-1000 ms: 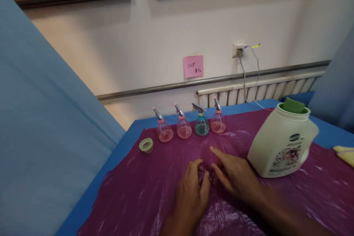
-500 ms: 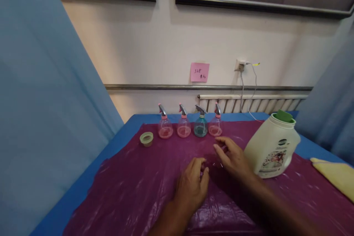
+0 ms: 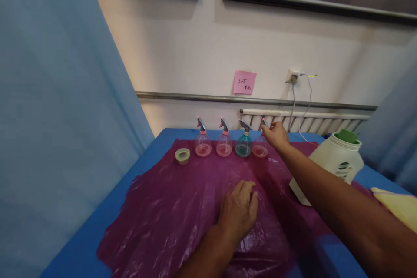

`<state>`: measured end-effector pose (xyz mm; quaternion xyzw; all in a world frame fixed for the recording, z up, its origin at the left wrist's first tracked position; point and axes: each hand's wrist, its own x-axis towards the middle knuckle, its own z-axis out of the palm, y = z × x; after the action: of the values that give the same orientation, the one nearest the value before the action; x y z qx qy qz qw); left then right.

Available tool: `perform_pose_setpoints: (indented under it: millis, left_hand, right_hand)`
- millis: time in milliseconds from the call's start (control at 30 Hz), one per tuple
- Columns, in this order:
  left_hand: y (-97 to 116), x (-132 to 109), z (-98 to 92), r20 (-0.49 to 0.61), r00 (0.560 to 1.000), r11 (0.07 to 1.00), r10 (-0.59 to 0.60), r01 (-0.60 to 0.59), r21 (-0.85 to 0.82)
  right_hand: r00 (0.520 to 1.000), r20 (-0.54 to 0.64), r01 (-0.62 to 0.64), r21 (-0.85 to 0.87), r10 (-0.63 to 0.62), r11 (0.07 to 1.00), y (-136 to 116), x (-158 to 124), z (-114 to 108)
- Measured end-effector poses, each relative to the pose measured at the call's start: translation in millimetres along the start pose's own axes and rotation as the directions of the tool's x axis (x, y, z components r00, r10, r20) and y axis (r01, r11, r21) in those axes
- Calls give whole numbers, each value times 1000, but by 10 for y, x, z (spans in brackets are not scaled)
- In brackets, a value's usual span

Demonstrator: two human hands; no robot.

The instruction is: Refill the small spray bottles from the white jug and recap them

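Observation:
My right hand (image 3: 276, 134) is stretched out to the back of the table and its fingers close round the spray head of the rightmost small bottle (image 3: 259, 149), which holds pink liquid. My left hand (image 3: 239, 209) lies on the purple plastic sheet (image 3: 169, 208) with its fingers curled down onto it and nothing in them. To the left of the gripped bottle stand a teal spray bottle (image 3: 243, 145) and two more pink ones (image 3: 224, 145), (image 3: 203, 144), all in one row.
A pale green cap (image 3: 182, 155) sits at the left end of the row. A big white detergent jug (image 3: 335, 161) with a green top stands at the right, partly behind my forearm. A yellow cloth (image 3: 397, 204) lies at the far right. Blue curtains hang on both sides.
My right hand left the sheet and reached forward to the rightmost spray bottle, closing on its top. My left hand stayed on the sheet. The camera tilted up a little.

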<state>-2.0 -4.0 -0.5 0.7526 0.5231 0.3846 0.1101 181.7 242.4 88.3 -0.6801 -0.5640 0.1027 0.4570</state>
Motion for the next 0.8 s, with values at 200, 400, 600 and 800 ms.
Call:
perform_pose_setpoints:
  millis: [200,400,600,800]
  left_hand:
    - [89,-17,-3,15,999,999,29,-29,16]
    - [25,7,-3,33,999,1000,16,-17,22]
    - [-4,23,2,7,1000,999,-19,19,-35]
    - [32,31,9,-82,994,992,-78,69,-105]
  right_hand:
    - [998,60,-29,-43,32,999,166,-30,19]
    - [999,16,-31,29,31,999,100,-27,-52]
    - [996,-55,79,197,-69,977,41,-491,-319]
    - [993,43,70,555,-113,829,65,-1307,-690]
